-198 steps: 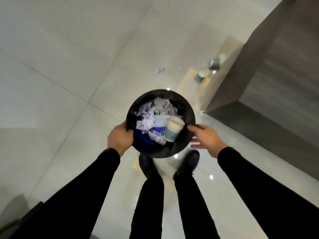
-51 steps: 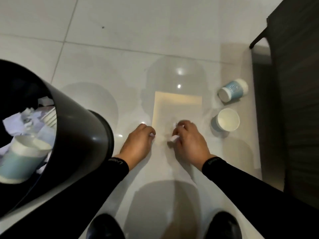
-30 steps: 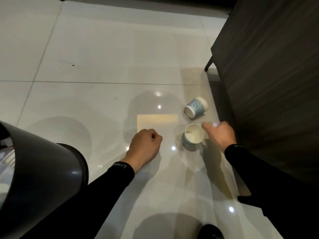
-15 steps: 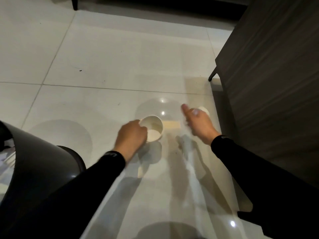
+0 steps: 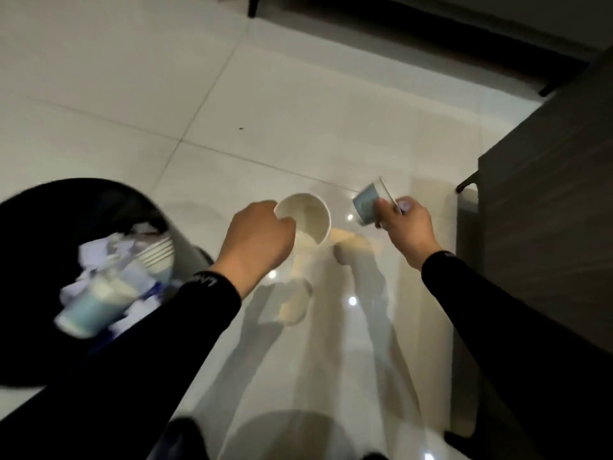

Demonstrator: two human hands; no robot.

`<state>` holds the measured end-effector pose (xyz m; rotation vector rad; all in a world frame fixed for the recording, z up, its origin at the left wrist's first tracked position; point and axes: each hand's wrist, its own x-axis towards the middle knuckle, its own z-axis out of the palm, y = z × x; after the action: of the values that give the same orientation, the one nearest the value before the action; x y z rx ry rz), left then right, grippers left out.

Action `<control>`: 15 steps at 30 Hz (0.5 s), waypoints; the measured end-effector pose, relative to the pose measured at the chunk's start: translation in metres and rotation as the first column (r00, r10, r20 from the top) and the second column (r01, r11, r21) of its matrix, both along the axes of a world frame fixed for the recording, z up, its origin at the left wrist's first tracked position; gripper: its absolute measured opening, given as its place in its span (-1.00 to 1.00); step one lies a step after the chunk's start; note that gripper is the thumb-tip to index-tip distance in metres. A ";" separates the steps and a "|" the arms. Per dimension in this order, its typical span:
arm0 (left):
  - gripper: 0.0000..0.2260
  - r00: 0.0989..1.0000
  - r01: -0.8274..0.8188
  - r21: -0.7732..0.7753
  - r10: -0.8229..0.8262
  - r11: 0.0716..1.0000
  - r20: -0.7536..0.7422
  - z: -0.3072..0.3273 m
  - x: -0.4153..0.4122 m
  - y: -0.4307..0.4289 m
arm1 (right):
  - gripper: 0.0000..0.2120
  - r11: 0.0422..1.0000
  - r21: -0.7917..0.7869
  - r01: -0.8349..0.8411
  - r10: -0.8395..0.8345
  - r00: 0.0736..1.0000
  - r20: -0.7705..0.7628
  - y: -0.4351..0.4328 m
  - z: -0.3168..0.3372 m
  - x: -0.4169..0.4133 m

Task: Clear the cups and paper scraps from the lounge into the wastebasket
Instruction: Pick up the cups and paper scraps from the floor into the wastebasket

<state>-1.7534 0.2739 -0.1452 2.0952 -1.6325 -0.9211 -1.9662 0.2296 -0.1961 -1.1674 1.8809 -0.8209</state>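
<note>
My left hand (image 5: 257, 239) grips a white paper cup (image 5: 306, 217) by its rim, its open mouth facing me, above the glossy floor. My right hand (image 5: 406, 227) holds a second, blue-printed paper cup (image 5: 368, 204) tilted on its side, with a small white scrap pinched against the fingers. The black wastebasket (image 5: 39, 207) stands at the left, filled with crumpled paper scraps (image 5: 106, 254) and another blue cup (image 5: 93, 302). Both hands are to the right of the basket's rim.
A dark wood-grain cabinet (image 5: 547, 227) rises on the right, with a thin leg by its base. Dark furniture (image 5: 431, 24) runs along the far side. Pale floor tiles (image 5: 132, 78) spread ahead and to the left. My shoe tips show at the bottom edge.
My right hand has lifted the blue cup off the floor. My left hand has raised the white cup. The view has shifted so more of the wastebasket's inside shows.
</note>
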 end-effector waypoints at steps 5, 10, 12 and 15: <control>-0.76 0.911 -0.398 0.092 0.405 0.913 -0.073 0.091 0.087 0.043 | -0.68 0.979 -0.055 -0.196 0.201 0.972 0.121 0.033 0.145 0.134; -0.71 0.838 -0.543 0.264 0.536 0.797 0.103 0.139 0.179 0.112 | -0.70 0.827 0.125 -0.548 0.535 0.835 0.126 0.084 0.196 0.246; -0.71 0.852 -0.522 0.299 0.509 0.799 0.124 0.138 0.196 0.120 | -0.76 0.760 0.211 -0.615 0.608 0.787 0.103 0.091 0.194 0.274; -0.62 0.831 -0.515 0.361 0.556 0.777 -0.013 0.125 0.210 0.111 | -0.81 0.698 0.341 -0.630 0.645 0.760 0.083 0.084 0.177 0.295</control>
<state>-1.5432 0.3849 -0.0206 2.4783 -0.7561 -1.1492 -1.6710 0.3138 -0.0189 -1.4710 1.3998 -0.0584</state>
